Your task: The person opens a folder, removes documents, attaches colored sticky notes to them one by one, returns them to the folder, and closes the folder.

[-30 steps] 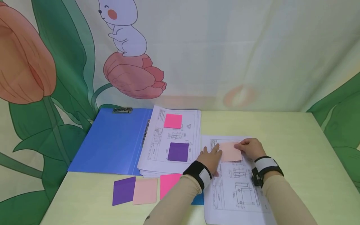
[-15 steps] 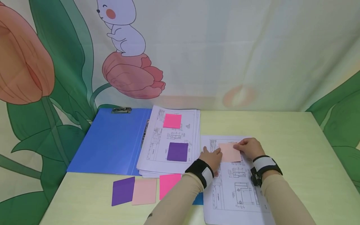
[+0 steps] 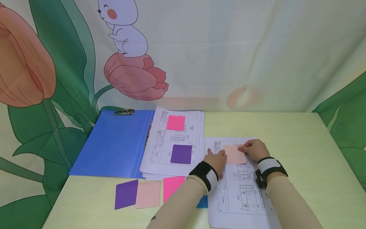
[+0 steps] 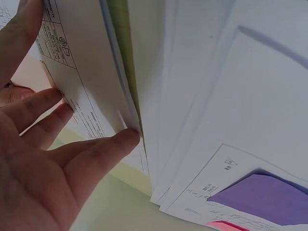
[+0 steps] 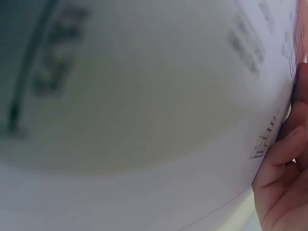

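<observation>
A light pink sticky note [image 3: 233, 155] lies on the upper part of a stack of printed drawing sheets [image 3: 228, 219] at the right. At the note's upper right corner my right hand [image 3: 256, 150] pinches it between thumb and finger. My left hand [image 3: 216, 163] rests on the sheets, its fingers spread and touching the note's left edge. The left wrist view shows those fingers [image 4: 103, 147] extended over the printed paper. Blurred paper fills most of the right wrist view, with part of my right hand [image 5: 284, 178] at its right edge.
An open blue folder [image 3: 111, 146] holds another paper stack [image 3: 160, 159] bearing a hot pink note [image 3: 175, 122] and a purple note [image 3: 181, 154]. On the table in front lie purple [image 3: 126, 194], light pink [image 3: 147, 195] and hot pink [image 3: 172, 188] notes. A blue piece [image 3: 202, 202] shows beside my left sleeve.
My left fingertips have shifted slightly down along the note's left edge. The right hand keeps its pinch on the sticky note's corner, nearly still.
</observation>
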